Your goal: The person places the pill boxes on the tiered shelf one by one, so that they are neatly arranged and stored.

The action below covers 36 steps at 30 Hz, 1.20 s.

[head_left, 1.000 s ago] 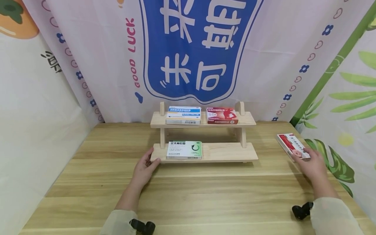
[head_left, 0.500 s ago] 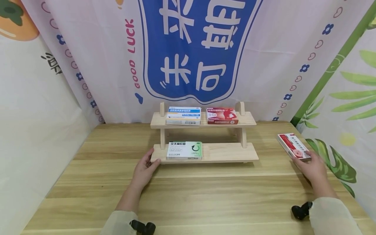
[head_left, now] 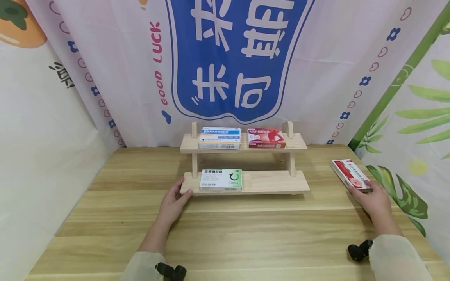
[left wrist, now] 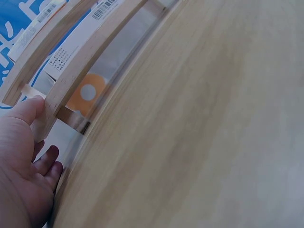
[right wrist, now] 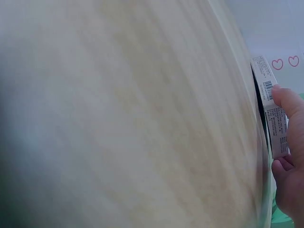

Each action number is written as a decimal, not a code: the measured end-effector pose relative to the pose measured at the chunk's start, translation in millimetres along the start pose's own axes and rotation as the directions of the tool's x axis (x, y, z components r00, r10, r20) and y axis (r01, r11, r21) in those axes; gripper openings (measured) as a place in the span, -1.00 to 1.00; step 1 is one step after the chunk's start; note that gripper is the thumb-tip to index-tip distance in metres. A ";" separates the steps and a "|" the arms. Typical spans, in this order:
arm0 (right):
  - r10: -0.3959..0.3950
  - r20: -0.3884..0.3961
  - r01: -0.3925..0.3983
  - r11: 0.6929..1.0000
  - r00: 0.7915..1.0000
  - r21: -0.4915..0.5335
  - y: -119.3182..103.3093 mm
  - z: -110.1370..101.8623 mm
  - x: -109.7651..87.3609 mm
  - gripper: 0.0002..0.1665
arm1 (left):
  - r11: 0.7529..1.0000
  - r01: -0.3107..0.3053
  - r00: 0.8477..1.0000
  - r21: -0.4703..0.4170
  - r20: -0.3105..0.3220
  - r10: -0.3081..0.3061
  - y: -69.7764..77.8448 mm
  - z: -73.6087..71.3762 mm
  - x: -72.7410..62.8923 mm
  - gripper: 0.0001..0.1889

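A two-tier wooden display rack stands near the back of the table. My left hand grips the left end of its lower shelf; the left wrist view has the thumb against the shelf board and the other fingers curled below. On that shelf lies a green-and-white medicine box. The upper tier bears a blue-and-white medicine box and a red medicine box. Off to the right, my right hand holds a red-and-white medicine box by its near end, thumb along the barcode side.
The wooden table stretches in front of the rack and between both arms. Behind it hangs a printed curtain, with more printed cloth on the left and right sides. Each wrist carries a small black camera, such as the right one.
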State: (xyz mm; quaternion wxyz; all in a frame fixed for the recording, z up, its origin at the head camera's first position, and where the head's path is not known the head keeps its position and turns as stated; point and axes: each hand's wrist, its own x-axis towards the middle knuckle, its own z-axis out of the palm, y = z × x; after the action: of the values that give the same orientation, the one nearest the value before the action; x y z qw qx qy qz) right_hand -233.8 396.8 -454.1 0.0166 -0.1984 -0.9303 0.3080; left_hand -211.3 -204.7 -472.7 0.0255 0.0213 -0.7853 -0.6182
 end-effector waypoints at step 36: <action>-0.234 -0.186 0.270 0.942 0.954 0.198 -56.8 -33.3 -44.0 -0.13 | 1.000 0.001 1.000 -0.011 -0.002 -0.001 1.3 0.2 0.5 -0.29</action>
State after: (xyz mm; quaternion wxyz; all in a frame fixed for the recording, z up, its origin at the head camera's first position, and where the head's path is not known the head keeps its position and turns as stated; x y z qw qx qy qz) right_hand -208.5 357.5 -390.2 0.1522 -0.0983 -0.9037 0.3878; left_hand -211.8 -204.3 -471.5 0.0262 0.0219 -0.7818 -0.6226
